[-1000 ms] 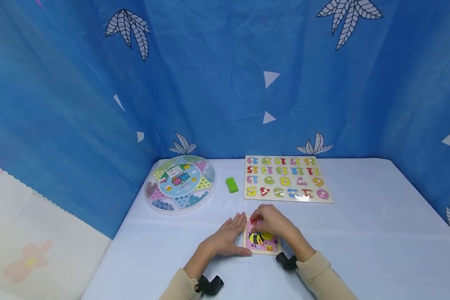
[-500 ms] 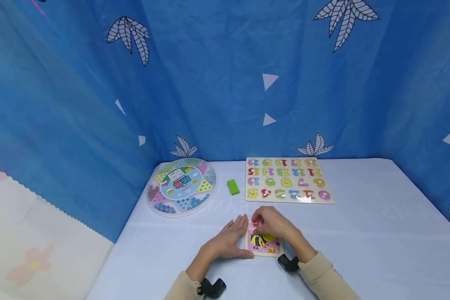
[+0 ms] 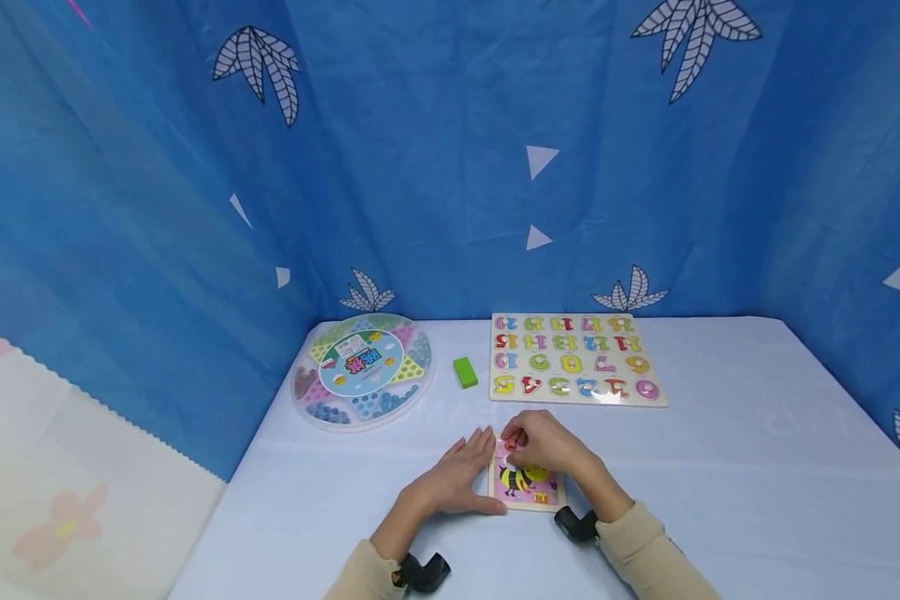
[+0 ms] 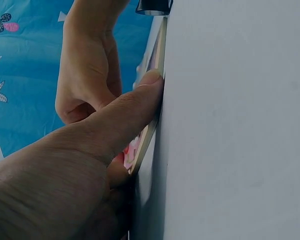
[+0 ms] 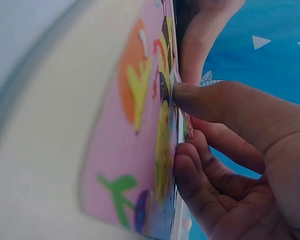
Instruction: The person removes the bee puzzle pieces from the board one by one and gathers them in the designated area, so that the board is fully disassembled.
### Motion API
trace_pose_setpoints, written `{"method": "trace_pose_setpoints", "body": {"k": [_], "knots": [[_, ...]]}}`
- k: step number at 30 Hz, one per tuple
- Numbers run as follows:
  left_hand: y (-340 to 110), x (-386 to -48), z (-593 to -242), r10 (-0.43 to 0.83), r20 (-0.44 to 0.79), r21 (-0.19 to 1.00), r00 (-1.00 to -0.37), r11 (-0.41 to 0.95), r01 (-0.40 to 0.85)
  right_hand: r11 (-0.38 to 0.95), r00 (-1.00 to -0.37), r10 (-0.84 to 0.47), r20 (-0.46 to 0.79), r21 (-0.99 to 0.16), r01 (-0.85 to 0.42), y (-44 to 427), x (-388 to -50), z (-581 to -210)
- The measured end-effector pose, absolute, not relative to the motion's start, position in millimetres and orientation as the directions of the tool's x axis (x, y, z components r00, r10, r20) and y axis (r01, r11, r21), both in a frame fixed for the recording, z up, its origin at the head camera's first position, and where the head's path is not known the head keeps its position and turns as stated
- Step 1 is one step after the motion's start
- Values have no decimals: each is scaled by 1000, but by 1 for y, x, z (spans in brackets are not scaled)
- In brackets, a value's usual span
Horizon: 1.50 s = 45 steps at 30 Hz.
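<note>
A small square bee puzzle, pink with a pale wooden frame, lies near the front of the table. My left hand rests against its left side with long, straight fingers; in the left wrist view the left thumb touches the frame's edge. Over the upper left part of the puzzle, my right hand pinches a thin puzzle piece between thumb and fingers. That piece shows red and green and stands tilted from the board in the right wrist view. The fingers cover much of it.
Behind the hands lies a number board with colourful digits. A green block sits left of it, and a round board game case with coloured pieces lies farther left. Blue curtain hangs behind the white table.
The head view shifts slightly. Both hands stay in nearly the same places at the puzzle, the right one still at its upper left part.
</note>
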State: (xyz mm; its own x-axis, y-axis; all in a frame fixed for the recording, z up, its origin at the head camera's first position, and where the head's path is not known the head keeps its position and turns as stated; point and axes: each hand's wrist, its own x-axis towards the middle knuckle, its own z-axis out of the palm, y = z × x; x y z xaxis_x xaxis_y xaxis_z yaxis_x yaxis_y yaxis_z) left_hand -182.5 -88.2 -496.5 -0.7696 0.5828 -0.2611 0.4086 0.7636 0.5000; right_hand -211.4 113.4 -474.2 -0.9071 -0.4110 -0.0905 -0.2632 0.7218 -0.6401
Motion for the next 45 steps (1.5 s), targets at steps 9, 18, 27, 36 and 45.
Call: {"method": "trace_pose_setpoints", "body": {"k": [9, 18, 27, 36, 45], "knots": [[-88, -182, -494, 582, -263, 504, -769, 763, 405, 715, -908, -410, -86, -648, -262, 113, -212, -474], [-88, -180, -495, 586, -264, 505, -766, 761, 408, 708, -902, -423, -85, -653, -271, 115, -212, -476], [-87, -181, -494, 582, -266, 493, -769, 767, 410, 714, -907, -410, -96, -653, -253, 121, -213, -474], [-87, -180, -493, 582, -257, 495, -772, 765, 412, 732, -926, -372, -64, -634, -250, 139, -212, -471], [-88, -180, -495, 575, -251, 486, -779, 771, 412, 710, -918, -394, -36, -646, -280, 157, -211, -469]]}}
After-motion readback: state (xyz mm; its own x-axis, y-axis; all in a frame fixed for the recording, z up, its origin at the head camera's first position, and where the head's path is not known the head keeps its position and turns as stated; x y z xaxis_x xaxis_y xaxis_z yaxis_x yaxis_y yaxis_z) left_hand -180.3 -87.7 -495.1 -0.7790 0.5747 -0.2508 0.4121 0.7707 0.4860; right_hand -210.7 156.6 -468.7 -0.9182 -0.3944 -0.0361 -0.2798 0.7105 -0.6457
